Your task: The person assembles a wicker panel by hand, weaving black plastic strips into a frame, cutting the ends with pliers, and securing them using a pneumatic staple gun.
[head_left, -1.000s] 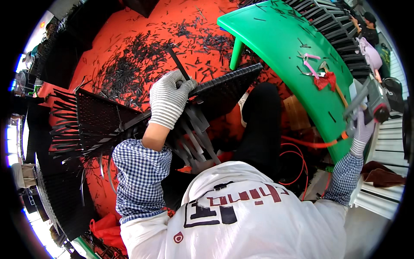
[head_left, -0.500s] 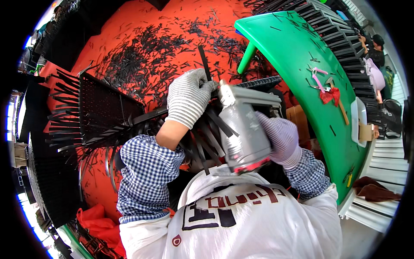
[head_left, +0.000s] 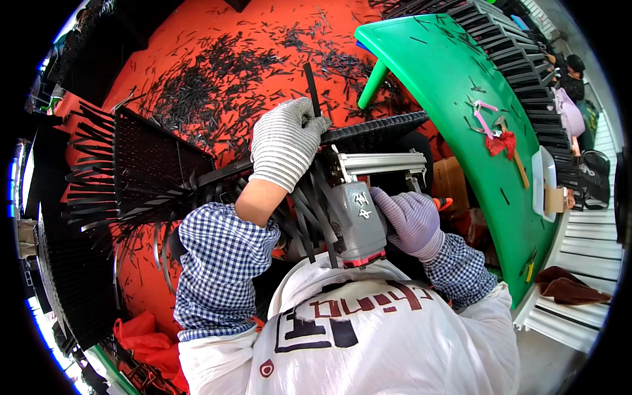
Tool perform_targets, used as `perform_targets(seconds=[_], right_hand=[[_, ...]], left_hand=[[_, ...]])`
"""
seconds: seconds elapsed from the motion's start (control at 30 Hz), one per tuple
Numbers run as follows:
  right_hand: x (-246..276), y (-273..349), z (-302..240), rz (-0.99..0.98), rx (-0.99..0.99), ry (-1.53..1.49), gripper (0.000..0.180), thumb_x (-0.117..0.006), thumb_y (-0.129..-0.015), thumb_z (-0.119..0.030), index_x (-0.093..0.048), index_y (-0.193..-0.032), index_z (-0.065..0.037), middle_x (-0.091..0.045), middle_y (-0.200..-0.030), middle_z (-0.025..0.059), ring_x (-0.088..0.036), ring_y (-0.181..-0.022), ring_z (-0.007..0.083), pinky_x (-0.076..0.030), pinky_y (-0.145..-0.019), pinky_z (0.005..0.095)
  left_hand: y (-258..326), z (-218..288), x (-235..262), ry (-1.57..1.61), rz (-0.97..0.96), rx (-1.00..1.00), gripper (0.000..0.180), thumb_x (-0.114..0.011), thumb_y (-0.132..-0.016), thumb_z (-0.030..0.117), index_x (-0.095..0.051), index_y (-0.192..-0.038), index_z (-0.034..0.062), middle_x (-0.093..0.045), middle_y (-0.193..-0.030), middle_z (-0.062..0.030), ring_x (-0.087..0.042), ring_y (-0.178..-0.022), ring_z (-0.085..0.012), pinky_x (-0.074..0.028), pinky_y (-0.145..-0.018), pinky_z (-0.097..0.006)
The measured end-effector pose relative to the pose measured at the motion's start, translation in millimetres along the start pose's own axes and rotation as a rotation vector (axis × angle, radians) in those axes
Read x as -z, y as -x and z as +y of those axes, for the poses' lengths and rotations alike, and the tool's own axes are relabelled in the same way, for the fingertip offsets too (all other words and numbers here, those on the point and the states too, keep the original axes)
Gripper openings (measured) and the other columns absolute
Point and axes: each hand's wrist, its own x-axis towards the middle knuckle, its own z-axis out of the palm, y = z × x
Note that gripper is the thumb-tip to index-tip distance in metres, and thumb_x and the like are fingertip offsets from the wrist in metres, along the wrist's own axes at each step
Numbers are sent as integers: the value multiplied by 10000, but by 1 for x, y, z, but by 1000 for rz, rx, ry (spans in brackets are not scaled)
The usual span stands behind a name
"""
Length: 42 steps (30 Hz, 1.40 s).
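My left hand [head_left: 286, 145], in a grey-striped glove, pinches a flat black plastic strip [head_left: 311, 89] that sticks up past the fingers. It rests at the corner of a black woven frame, whose wrapped edge [head_left: 382, 125] runs off to the right. Loose strip ends [head_left: 304, 227] hang below that hand. In its striped glove, my right hand [head_left: 415, 227] is closed round a grey staple gun [head_left: 359, 220] with a silver magazine. The gun's nose is just below and right of my left fingers; whether it touches the frame I cannot tell.
A woven black panel [head_left: 155, 155] with protruding strips extends to the left. Black offcuts [head_left: 210, 79] litter the red floor covering [head_left: 178, 33]. On the right, a green table [head_left: 454, 85] bears pink-handled pliers [head_left: 484, 118], a hammer [head_left: 522, 168] and a clear tray [head_left: 545, 184].
The staple gun has come down toward me, and its nose has moved away from my left fingers. My left hand keeps its pinch on the strip, shifted slightly left.
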Motion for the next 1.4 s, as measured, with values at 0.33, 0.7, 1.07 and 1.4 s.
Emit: perform_targets(seconds=[0.33, 0.7, 1.07, 1.4], right_hand=[[-2, -4, 0, 8, 16, -3, 637, -738, -757, -216, -591, -1346, -24, -660, -868, 70, -662, -760, 246, -528, -689, 386], [6, -9, 17, 22, 46, -58, 647, -729, -757, -204, -578, -1357, -16, -662, -887, 81, -650, -771, 262, -517, -715, 387], [-12, -1, 3, 14, 52, 23, 554, -668, -791, -173, -607, -1322, -29, -643, -838, 55, -647, -727, 216, -527, -658, 352], [-10, -4, 1, 37, 39, 68, 543, -673, -794, -178, -605, -1315, -44, -647, -838, 56, -652, -725, 219, -535, -673, 363]], left_hand=[[-1, 1, -1, -40, 11, 11, 251, -812, -817, 246, -710, -848, 19, -605, -631, -106, -558, -559, -188, -461, -571, -359], [2, -3, -4, -15, 21, -48, 259, -801, -824, 260, -704, -840, 20, -602, -644, -124, -551, -563, -221, -472, -587, -362], [-1, -3, -3, -35, -21, 36, 247, -802, -835, 224, -697, -862, 3, -581, -632, -96, -514, -566, -164, -463, -585, -340], [0, 3, 0, 2, -45, 84, 245, -795, -837, 246, -712, -876, 18, -601, -633, -95, -536, -557, -165, -465, -579, -345]])
